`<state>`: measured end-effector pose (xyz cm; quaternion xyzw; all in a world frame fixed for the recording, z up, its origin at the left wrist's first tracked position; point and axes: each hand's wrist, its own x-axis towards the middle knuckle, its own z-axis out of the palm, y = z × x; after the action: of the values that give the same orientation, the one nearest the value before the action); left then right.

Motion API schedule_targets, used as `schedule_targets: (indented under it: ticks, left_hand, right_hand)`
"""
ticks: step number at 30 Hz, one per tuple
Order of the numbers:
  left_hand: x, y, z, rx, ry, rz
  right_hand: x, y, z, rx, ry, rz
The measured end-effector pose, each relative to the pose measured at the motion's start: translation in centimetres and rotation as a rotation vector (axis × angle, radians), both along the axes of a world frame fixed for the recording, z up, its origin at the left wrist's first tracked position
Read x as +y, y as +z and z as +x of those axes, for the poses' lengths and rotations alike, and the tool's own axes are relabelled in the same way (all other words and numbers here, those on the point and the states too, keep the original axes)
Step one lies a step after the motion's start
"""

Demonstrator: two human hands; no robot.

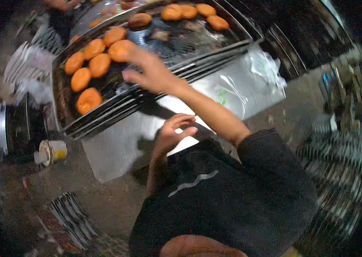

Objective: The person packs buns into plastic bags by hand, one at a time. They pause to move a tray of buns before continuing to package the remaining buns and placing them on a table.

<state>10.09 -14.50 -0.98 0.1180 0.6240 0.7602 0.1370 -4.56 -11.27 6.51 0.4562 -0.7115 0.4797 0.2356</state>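
Observation:
My right hand [149,70] reaches over the near edge of a dark metal tray [78,128]. Its fingers, blurred by motion, overlap the edge of a round golden-brown bun [120,50], while the thumb stands apart below. Several similar buns, such as this one [99,65], lie grouped at the tray's left side. Nearest the tray's left front corner is a bun with a dimpled top [89,101]. My left hand [175,132] hovers in front of my body above a shiny metal sheet [112,145], fingers curved and thumb apart, with nothing between them.
More buns [172,12] sit along the tray's far side. A crumpled clear plastic bag [265,66] lies on the metal sheet's right end. A white and yellow tub [53,152] stands at the left. Stacked racks [339,171] fill the right. Another person's arm [59,4] shows at top left.

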Motion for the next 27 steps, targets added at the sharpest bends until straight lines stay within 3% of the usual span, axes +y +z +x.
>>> schedule_targets:
  ticks: [2, 4, 5, 6, 7, 8, 10, 11, 12, 13, 14, 16, 17, 18, 20, 21, 24, 25, 27]
  left_hand:
    - [-1.1, -2.2, -0.2, -0.230, 0.163, 0.147]
    - [-1.6, -4.6, -1.5, -0.376, 0.162, -0.081]
    - [-0.5, -5.8, -2.4, -0.321, 0.100, -0.235]
    - [1.6, -6.9, -3.4, -0.071, -0.002, -0.267]
    - [4.8, -8.2, -3.9, -0.054, -0.074, -0.388]
    - [8.3, -9.5, -4.0, -0.199, -0.161, -0.120]
    - [16.0, -8.9, -5.1, -0.212, -0.296, -0.428]
    - [19.7, -9.1, -5.2, -0.202, -0.259, -0.536]
    - [22.7, -9.0, -5.1, 0.041, -0.149, -0.674]
    - [24.8, -11.5, -4.8, 0.228, 0.020, -0.683]
    - [26.5, -15.1, -5.1, 0.157, 0.051, -0.755]
    - [27.4, -18.9, -6.4, 0.402, 0.115, -0.760]
    - [27.3, -18.5, -6.6, 0.470, 0.201, -0.637]
    - [27.1, -18.7, -7.0, 0.469, 0.175, -0.757]
    - [25.6, -18.5, -8.8, 0.835, 0.123, -0.787]
    - [25.4, -17.0, -8.1, 0.637, 0.164, -0.738]
    - [24.6, -17.1, -9.4, 0.852, -0.004, -0.915]
    - [25.0, -15.6, -9.7, 0.517, 0.032, -0.820]
    - [24.1, -14.6, -10.0, 0.420, 0.010, -0.770]
  right_hand:
    - [5.6, -3.6, 2.7, -0.445, 0.079, 0.082]
    - [13.9, -4.9, 2.5, -0.752, -0.002, 0.137]
    - [17.9, -4.2, 2.7, -0.956, 0.028, 0.041]
    - [21.8, -3.5, 3.2, -1.089, 0.037, -0.078]
    - [24.8, -3.5, 3.9, -1.210, 0.089, -0.299]
    - [27.2, -3.9, 4.6, -1.313, 0.147, -0.529]
    - [31.0, -8.5, 6.0, -1.384, -0.151, -0.723]
    - [33.5, -12.6, 6.9, -1.488, -0.358, -0.573]
    - [35.5, -16.6, 8.0, -1.572, -0.563, -0.414]
    - [35.8, -18.7, 9.8, -1.484, -0.723, -0.540]
    - [36.3, -18.1, 11.1, -1.475, -0.699, -0.435]
    - [37.8, -19.5, 12.9, -1.668, -0.461, -0.625]
    - [37.8, -19.3, 13.3, -1.720, -0.482, -0.594]
    - [37.8, -19.1, 13.5, -1.779, -0.496, -0.560]
    - [37.7, -20.9, 12.9, -1.718, -0.399, -0.317]
    - [37.8, -20.7, 12.1, -1.663, -0.317, -0.123]
    - [37.0, -26.0, 10.9, -1.327, -0.189, -0.063]
    - [37.3, -21.3, 9.7, -1.373, -0.180, 0.229]
    - [38.0, -20.7, 9.8, -1.343, -0.122, 0.197]
